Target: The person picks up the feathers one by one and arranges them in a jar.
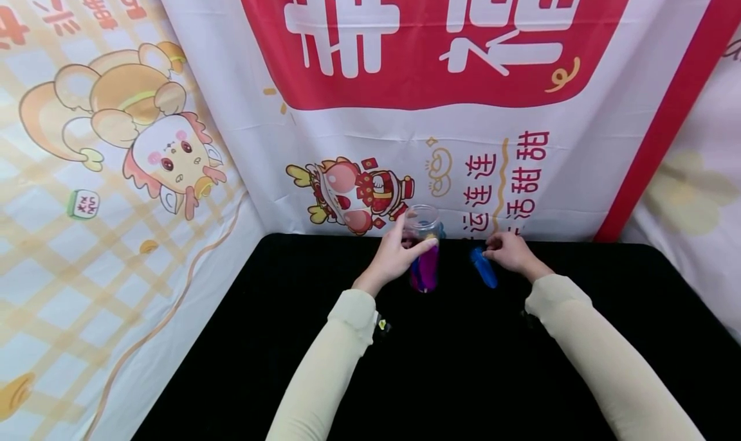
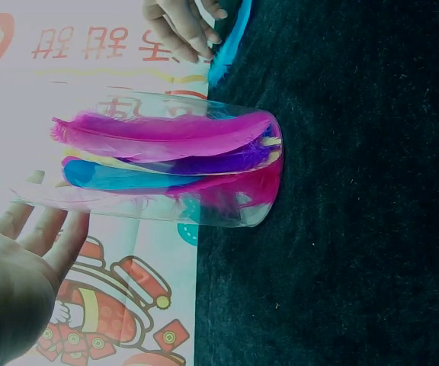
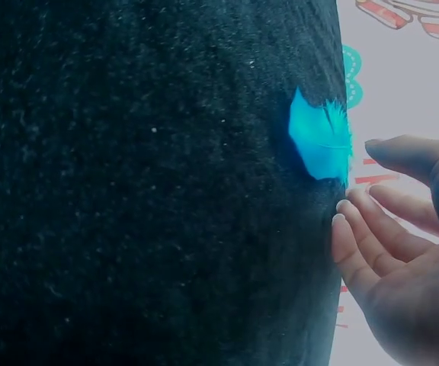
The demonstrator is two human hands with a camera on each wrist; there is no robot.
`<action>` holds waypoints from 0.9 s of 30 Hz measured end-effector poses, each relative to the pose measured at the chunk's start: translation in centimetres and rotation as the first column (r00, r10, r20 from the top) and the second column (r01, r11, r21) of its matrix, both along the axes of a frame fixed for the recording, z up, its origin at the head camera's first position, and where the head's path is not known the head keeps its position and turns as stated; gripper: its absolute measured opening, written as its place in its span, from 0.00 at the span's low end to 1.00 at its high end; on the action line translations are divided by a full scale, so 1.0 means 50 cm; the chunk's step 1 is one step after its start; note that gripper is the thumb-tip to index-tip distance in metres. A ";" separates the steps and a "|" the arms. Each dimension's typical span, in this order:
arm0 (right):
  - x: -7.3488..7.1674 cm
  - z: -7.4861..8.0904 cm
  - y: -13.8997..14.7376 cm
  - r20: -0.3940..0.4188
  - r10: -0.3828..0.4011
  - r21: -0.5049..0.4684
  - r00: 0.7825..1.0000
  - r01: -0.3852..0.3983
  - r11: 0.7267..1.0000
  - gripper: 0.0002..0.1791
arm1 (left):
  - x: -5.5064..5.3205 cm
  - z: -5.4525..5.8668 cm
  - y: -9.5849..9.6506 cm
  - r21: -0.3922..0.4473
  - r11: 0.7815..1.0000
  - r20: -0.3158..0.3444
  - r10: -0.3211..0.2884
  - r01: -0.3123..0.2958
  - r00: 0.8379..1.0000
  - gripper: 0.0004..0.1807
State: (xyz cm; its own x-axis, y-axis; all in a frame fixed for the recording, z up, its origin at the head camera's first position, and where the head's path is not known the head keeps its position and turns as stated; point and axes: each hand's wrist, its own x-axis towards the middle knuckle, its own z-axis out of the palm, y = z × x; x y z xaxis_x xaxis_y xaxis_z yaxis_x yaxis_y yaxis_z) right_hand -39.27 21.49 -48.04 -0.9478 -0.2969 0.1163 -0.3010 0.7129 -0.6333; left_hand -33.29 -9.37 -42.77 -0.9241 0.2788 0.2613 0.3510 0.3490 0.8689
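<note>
My left hand (image 1: 393, 253) grips a clear jar (image 1: 424, 217) near its upper part, with the thumb on one side and the fingers on the other. Several feathers stand inside the jar: pink (image 2: 166, 139), purple (image 2: 238, 160) and blue (image 2: 124, 175) ones show through its wall. To the jar's right, a loose blue feather (image 1: 485, 269) lies on the black tabletop near the far edge. My right hand (image 1: 512, 254) is at that feather's far end. In the right wrist view, thumb and fingers are spread apart beside the feather (image 3: 318, 143), without pinching it.
The black table (image 1: 440, 377) stretches toward me from the far edge. Right behind it hangs a printed white and red cloth (image 1: 417, 126), close to both hands. Another patterned cloth (image 1: 104, 248) hangs along the left side.
</note>
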 end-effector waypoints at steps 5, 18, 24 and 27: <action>0.005 0.003 -0.002 0.053 -0.006 0.009 0.999 0.005 1.000 0.21 | 0.001 0.004 0.000 0.002 1.000 0.016 -0.003 0.003 1.000 0.41; 0.003 -0.007 -0.012 0.153 -0.001 -0.044 0.988 0.008 0.999 0.20 | 0.011 0.014 0.001 -0.002 1.000 0.021 -0.002 0.002 1.000 0.41; 0.001 -0.013 -0.014 0.163 -0.012 -0.045 0.987 0.019 0.999 0.18 | 0.004 0.003 0.001 0.003 1.000 0.015 0.010 -0.010 1.000 0.40; 0.001 -0.015 -0.014 0.174 -0.021 -0.048 0.985 0.030 0.998 0.17 | 0.003 0.003 0.001 0.004 1.000 0.017 0.010 -0.010 1.000 0.40</action>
